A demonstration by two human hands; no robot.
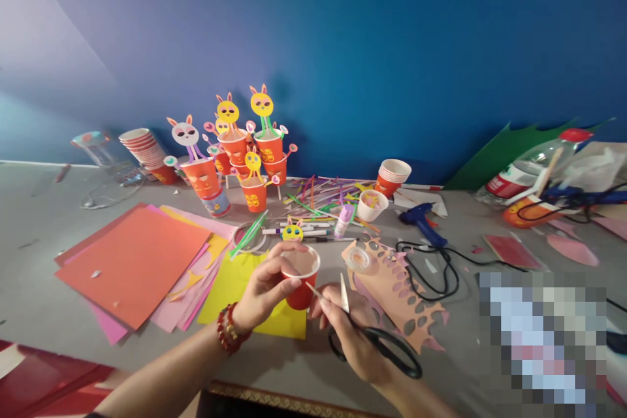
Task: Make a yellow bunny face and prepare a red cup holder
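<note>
An orange-red paper cup (pixel 300 292) with a white rim sits upright in front of me. My left hand (pixel 268 282), with beaded bracelets at the wrist, is closed around the cup's left side and rim. My right hand (pixel 356 338) grips black-handled scissors (pixel 404 360), their blades spread apart. One blade tip is at the cup's right side below the rim; whether it has cut in, I cannot tell. Just behind the cup is a yellow rabbit-face cutout (pixel 292 231). Under the cup and left hand lies a yellow paper sheet (pixel 220 304).
Finished rabbit-topped cups (pixel 200 177) stand at the back left. Coloured sheets (pixel 132 261) lie on the left. Right of the cup are a punched-out pink sheet (pixel 386 287), a tape roll (pixel 358 258) and a blue glue gun (pixel 425 223) with a looping black cord.
</note>
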